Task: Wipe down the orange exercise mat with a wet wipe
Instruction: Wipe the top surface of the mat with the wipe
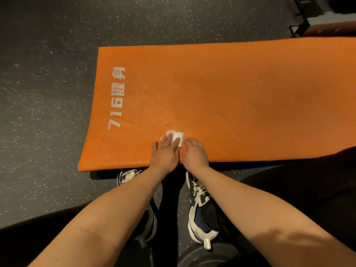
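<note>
A dark speckled floor [48, 93] is carrying an orange exercise mat [231, 103], lying flat and running off to the right. Two dark-and-white shoes [198, 197] are standing just beside the mat's near edge. A black frame [300, 26] is standing beyond its far edge.

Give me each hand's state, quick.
Left hand: open, pressing flat on the wet wipe.
Right hand: open, resting on the orange exercise mat, holding nothing.

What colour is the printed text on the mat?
White lettering on the orange mat; the head view shows it clearly.
</note>
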The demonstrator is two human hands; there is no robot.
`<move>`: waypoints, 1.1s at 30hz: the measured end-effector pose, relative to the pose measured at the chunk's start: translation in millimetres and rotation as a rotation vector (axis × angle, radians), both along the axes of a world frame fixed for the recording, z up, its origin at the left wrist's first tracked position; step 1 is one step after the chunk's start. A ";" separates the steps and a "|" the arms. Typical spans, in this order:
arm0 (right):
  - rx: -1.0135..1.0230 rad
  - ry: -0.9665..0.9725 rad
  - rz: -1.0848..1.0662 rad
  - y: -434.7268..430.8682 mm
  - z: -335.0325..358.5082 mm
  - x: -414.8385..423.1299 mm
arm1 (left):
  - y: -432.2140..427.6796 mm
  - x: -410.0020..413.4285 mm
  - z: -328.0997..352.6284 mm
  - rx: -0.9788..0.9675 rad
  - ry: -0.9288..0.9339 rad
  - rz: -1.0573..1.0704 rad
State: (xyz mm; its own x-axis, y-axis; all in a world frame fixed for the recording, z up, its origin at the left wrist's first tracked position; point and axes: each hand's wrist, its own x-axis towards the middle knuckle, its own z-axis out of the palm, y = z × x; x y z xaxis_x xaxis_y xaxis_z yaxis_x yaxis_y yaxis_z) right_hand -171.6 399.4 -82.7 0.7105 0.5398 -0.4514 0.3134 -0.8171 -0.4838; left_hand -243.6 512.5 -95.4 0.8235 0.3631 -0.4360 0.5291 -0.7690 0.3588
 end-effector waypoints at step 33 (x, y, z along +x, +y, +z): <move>-0.015 0.037 -0.034 -30.5 7.8 -16.5 | -41.2 -31.1 21.5 -0.010 0.032 0.050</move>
